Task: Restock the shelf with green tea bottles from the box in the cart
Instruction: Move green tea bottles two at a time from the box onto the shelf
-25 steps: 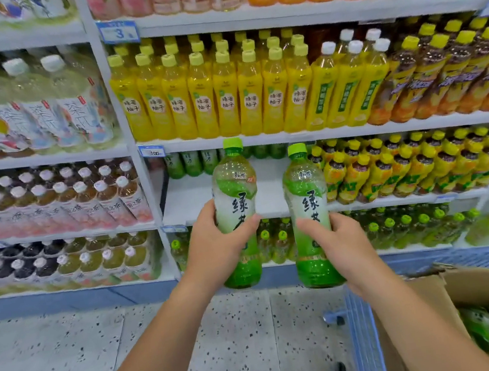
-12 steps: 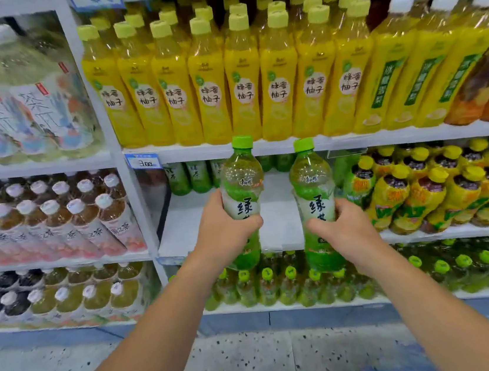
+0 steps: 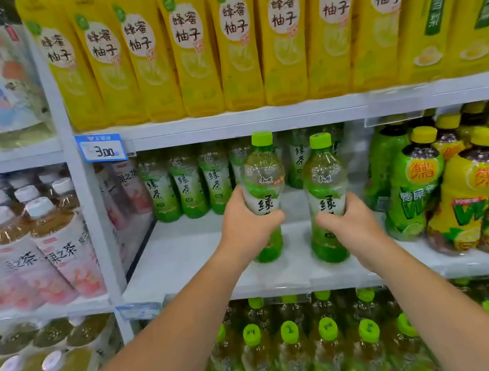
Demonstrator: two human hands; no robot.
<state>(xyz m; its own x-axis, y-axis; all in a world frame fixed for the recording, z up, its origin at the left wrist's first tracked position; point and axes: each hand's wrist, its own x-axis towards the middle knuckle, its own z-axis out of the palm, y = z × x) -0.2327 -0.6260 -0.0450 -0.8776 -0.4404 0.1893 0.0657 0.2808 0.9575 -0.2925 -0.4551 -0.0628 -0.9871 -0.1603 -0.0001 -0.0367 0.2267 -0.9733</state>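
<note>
I hold two green tea bottles upright over the white middle shelf (image 3: 185,263). My left hand (image 3: 246,226) grips the left green tea bottle (image 3: 262,180), whose green cap reaches just under the shelf above. My right hand (image 3: 351,223) grips the right green tea bottle (image 3: 323,175), its base at or just above the shelf board. A row of several green tea bottles (image 3: 188,189) stands at the back of the same shelf, behind and left of my hands. The cart and the box are out of view.
Yellow honey-pomelo bottles (image 3: 238,41) fill the shelf above. Green and yellow lemon tea bottles (image 3: 465,189) crowd the shelf's right side. Pink-labelled bottles (image 3: 60,248) stand left of the upright post, with a 3.00 price tag (image 3: 101,148). Green-capped bottles (image 3: 291,352) sit below.
Both hands moved forward and carried the two bottles from in front of the shelf edge in over the middle shelf board. The view closed in on the shelf.
</note>
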